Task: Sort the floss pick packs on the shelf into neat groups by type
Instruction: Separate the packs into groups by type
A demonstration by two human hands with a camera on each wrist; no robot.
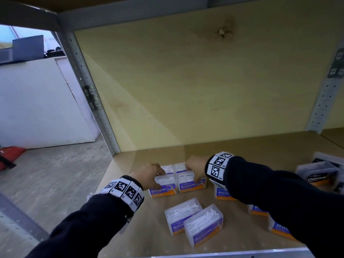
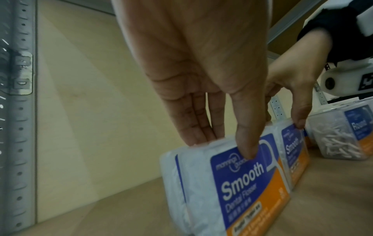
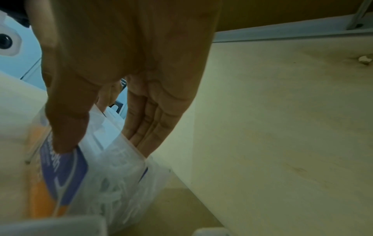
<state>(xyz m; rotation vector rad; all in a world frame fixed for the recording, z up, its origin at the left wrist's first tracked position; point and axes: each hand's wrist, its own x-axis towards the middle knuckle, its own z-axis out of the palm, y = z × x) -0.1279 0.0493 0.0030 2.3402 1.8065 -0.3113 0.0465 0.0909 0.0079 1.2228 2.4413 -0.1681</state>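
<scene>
Two upright Smooth packs stand side by side on the wooden shelf (image 1: 242, 146), with more clear packs right behind them. My left hand (image 1: 149, 174) pinches the left Smooth pack (image 1: 163, 189) (image 2: 242, 183) from above, thumb on its blue label, fingers behind. My right hand (image 1: 195, 165) pinches the right Smooth pack (image 1: 191, 184) (image 3: 96, 175) the same way. Two more Smooth packs (image 1: 193, 220) lie flat nearer the front. Round packs (image 1: 223, 192) (image 2: 343, 135) sit under my right forearm.
Dark Charcoal packs (image 1: 318, 175) are grouped at the far right of the shelf. A grey perforated upright (image 1: 93, 101) bounds the shelf on the left, the plywood back panel (image 1: 186, 90) is close behind the packs, and a metal lip (image 1: 223, 254) runs along the front.
</scene>
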